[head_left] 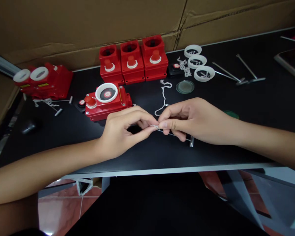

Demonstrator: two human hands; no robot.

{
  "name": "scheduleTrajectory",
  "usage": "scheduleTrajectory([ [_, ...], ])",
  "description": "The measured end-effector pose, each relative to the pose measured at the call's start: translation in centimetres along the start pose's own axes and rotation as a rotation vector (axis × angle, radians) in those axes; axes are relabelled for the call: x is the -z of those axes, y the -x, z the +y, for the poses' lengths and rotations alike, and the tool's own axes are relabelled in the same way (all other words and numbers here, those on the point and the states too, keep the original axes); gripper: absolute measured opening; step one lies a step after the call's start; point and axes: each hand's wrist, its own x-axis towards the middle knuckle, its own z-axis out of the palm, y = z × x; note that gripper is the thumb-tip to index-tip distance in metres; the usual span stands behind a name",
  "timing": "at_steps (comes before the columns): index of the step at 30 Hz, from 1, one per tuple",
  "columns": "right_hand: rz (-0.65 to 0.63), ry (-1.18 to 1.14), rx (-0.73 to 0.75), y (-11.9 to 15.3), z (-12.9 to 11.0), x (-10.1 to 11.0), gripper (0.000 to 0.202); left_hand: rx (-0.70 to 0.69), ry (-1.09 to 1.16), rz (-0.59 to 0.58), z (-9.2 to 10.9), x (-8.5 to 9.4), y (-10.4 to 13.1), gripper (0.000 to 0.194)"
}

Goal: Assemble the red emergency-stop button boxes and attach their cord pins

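Note:
My left hand and my right hand meet fingertip to fingertip above the front of the black table. Between thumb and forefinger, each pinches a short bit of white cord. A thin metal T-shaped hammer extends from the pinched cord beneath my right fingers, its cross-head toward the right; the fingers partly cover its rod. Beyond my hands a length of white cord lies in a curve on the table. Just behind my left hand is a red box with a white ring and a red knob.
Three red housings stand along the cardboard wall. More red boxes are at left. White rings with small parts, glass discs, loose T-shaped hammers and a dark device lie at right. The table's pale edge runs in front.

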Motion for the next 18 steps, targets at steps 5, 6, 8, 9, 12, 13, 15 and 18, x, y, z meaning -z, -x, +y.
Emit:
scheduleTrajectory([
  [5,0.067,0.019,0.05,0.1,0.5,-0.4,0.044,0.107,0.069,-0.01,-0.2,-0.1,0.0,0.004],
  [6,0.076,0.022,0.071,0.1,0.5,-0.4,0.045,0.131,0.076,-0.015,-0.2,-0.1,0.0,0.005],
  [8,0.08,0.038,0.114,0.3,0.5,-0.4,0.048,0.168,0.084,-0.026,-0.2,0.0,0.0,0.009],
  [9,0.075,0.054,0.13,0.4,0.5,-0.4,0.048,0.179,0.087,-0.032,-0.2,0.0,0.0,0.011],
  [12,0.071,0.126,0.181,0.6,0.5,-0.2,0.042,0.191,0.092,-0.039,-0.2,0.0,0.0,0.017],
  [13,0.095,0.163,0.221,0.6,0.6,-0.2,0.038,0.196,0.092,-0.042,-0.2,0.0,0.0,0.017],
  [15,0.18,0.28,0.352,0.6,0.9,-0.2,0.031,0.205,0.1,-0.045,-0.2,-0.1,0.0,0.016],
  [18,0.282,0.543,0.601,0.7,1.3,-0.3,0.021,0.223,0.139,-0.046,-0.2,-0.2,0.0,0.014],
])
